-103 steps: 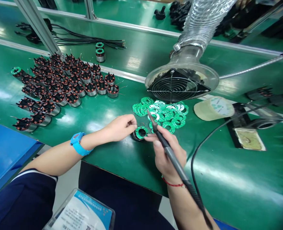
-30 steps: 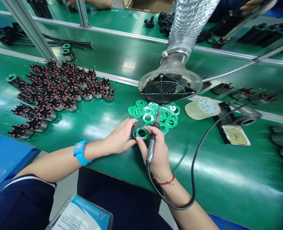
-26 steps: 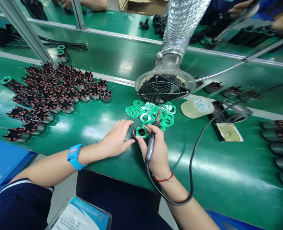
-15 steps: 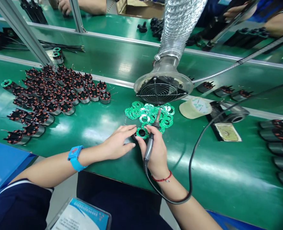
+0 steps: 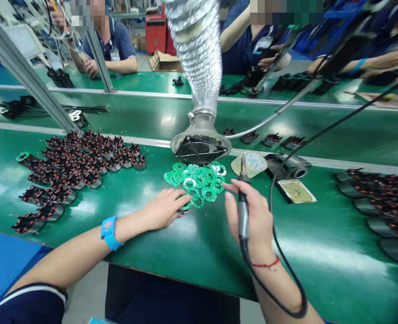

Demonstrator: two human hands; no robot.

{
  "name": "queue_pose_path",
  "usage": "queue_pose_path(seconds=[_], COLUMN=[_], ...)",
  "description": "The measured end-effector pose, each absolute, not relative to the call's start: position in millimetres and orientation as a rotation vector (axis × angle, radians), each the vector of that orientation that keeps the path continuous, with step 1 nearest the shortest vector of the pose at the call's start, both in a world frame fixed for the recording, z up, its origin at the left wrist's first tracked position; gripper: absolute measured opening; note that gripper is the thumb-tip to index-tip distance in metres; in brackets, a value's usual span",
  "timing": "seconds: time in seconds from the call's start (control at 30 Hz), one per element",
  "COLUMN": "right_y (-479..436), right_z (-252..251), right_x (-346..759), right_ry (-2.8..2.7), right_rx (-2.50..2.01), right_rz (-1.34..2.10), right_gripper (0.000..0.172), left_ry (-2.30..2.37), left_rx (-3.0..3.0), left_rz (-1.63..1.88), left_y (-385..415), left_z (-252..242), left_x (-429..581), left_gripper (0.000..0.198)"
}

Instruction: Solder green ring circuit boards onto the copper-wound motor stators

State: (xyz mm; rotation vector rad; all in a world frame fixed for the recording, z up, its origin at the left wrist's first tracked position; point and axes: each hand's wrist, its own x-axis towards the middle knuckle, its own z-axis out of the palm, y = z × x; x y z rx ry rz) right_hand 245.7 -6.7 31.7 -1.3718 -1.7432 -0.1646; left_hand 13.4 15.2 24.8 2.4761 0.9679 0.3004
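My left hand (image 5: 163, 208) is closed around a motor stator (image 5: 185, 208) with a green ring-shaped circuit board on top; the fingers hide much of it. In my right hand (image 5: 254, 216) a soldering iron (image 5: 243, 211) is held upright, its tip pointing up and away from the stator. The thumb and forefinger of that hand are apart, near the right side of a pile of green ring-shaped circuit boards (image 5: 208, 193). This pile lies just beyond my left hand, below a fume extractor hood (image 5: 201, 146).
Many wound stators (image 5: 73, 180) stand at the left, and more (image 5: 364, 207) at the right. A tape roll (image 5: 249, 164), a soldering iron stand (image 5: 288, 166) and its sponge tray (image 5: 297, 191) sit right of the boards. The iron's cable (image 5: 273, 243) loops past my right forearm. Co-workers sit opposite.
My right hand has moved right, away from the stator, with the soldering iron. My left hand stays on the stator. The view has tilted up, showing more of the far bench.
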Motion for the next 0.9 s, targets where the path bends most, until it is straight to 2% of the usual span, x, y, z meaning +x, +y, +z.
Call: queue_pose_path(seconds=[0.13,0.27,0.43,0.57,0.67,0.73,0.83,0.9], right_y=[28,42,38,40,42,41,37,33], right_z=[17,3,2,1,0,1,3,5], right_x=[289,311,310,309,308,306,303,301], right_ry=[-1.771,-1.819,-1.720,-1.733,-1.722,-1.702,-1.690,-1.699], right_rx=[-1.601,-1.773,-1.497,-1.354,-1.307,-1.287,-1.259,-1.232], right_rz=[-0.374,-0.252,-0.263,-0.270,-0.275,-0.278,-0.254,-0.213], right_gripper=[0.029,0.032,0.031,0.028,0.028,0.028,0.027,0.026], left_ry=[1.209,1.618,1.951,2.035,2.051,2.054,2.002,1.870], left_rx=[2.415,2.334,2.136,2.029,1.894,1.809,1.727,1.707], left_rz=[0.404,0.649,0.648,0.689,0.671,0.678,0.748,0.781], left_y=[34,94,195,240,252,253,237,203], left_z=[39,60,77,71,62,64,85,102], left_x=[-8,-35,-23,5,18,20,10,-5], left_gripper=[0.040,0.039,0.041,0.041,0.043,0.052,0.069,0.072])
